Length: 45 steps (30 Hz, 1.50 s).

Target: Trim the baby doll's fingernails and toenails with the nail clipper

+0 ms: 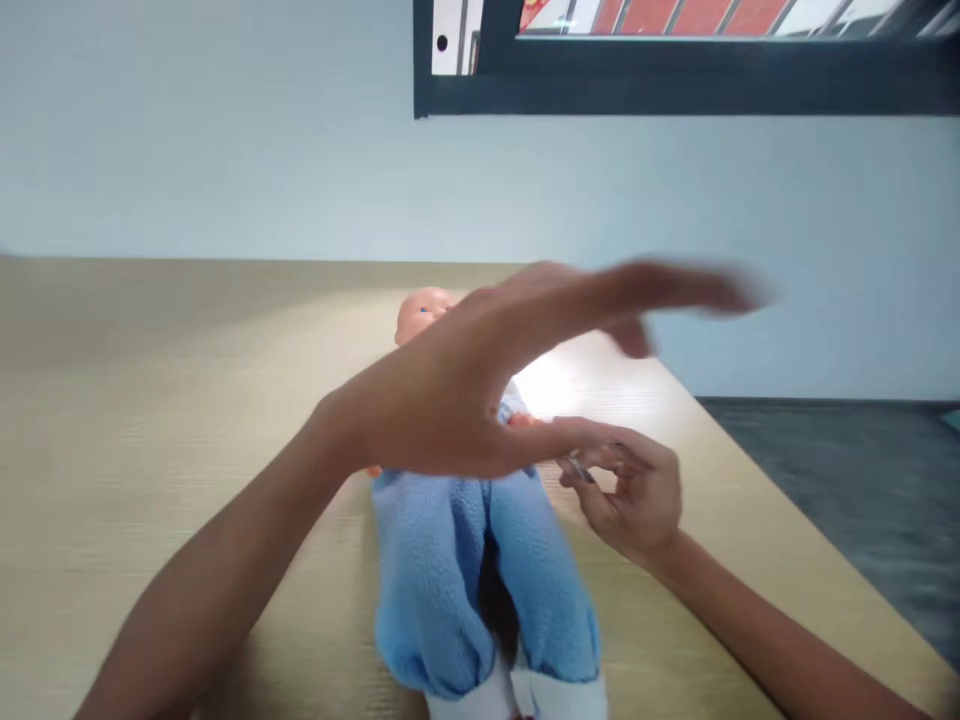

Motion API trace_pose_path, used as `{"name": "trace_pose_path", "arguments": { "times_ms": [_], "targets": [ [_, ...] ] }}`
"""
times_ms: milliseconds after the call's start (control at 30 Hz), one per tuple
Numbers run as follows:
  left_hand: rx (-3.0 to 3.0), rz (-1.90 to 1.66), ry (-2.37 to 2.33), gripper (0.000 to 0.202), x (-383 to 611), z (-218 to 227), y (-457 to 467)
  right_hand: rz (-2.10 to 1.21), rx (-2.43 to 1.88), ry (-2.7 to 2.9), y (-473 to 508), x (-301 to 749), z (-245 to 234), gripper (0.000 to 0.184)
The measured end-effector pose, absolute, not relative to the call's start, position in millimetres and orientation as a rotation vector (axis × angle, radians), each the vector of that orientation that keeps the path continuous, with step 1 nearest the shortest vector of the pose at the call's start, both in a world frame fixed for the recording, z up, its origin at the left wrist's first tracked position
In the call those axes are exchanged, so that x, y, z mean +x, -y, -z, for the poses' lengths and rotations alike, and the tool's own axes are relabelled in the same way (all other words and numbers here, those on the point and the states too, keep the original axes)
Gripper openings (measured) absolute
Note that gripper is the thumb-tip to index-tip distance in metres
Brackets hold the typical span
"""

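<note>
Midway between the desk's left and right edges, a baby doll (pixel 421 312) lies on its back, head toward the far edge and feet toward the near edge, dressed in blue fleece trousers (pixel 439 560) with white socks (pixel 480 702) at the ankles; the person's left hand (pixel 450 400) hangs above the doll's chest, blurred, its fingers spread wide and released, grasping nothing; whether the palm touches the doll cannot be told. The right hand (pixel 637 500) sits just beside the doll's hip, toward the desk's right edge, its fingers clenched in a pinch on a thin metal piece (pixel 579 468), too small and too blurred to name more closely. Behind the desk (pixel 150 450) stand a pale wall (pixel 225 130) and the dark frame of a window (pixel 675 85); dark flooring (pixel 840 480) shows beyond the right edge. Judged from this, the risks are plain: the left hand and forearm hide the doll's torso from the wearer's view, so the metal piece could meet fabric or the doll's body at an unintended spot; so slight a pinch could let the piece slip and drop over the right edge, which lies near; the doll lies loose and could shift under a push.
</note>
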<state>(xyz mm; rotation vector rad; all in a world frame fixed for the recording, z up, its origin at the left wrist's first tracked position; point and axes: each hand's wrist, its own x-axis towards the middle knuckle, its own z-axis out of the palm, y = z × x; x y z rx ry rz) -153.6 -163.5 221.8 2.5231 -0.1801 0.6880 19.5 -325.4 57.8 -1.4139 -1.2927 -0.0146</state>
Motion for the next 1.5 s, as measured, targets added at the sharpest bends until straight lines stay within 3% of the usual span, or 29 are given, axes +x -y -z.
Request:
{"name": "trace_pose_path", "arguments": {
  "times_ms": [333, 600, 1067, 1333, 1500],
  "targets": [
    [2.519, -0.119, 0.277, 0.020, -93, -129, 115, 0.307, -1.431, 1.511, 320, 9, -56, 0.044],
    [2.569, -0.073, 0.216, 0.011, -97, -132, 122, 0.257, -1.396, 1.637, 317, 10, -63, 0.034],
    [2.469, -0.078, 0.179, 0.014, -98, -131, 134, 0.284, -1.357, 1.745, 320, 13, -64, 0.039],
    [2.486, -0.052, 0.198, 0.015, -97, -136, 148, 0.290, -1.251, 1.348, 324, 8, -77, 0.023],
    [2.532, -0.070, 0.150, 0.011, -98, -134, 150, 0.337, -1.290, 1.439, 326, 12, -71, 0.028]
  ]
}}
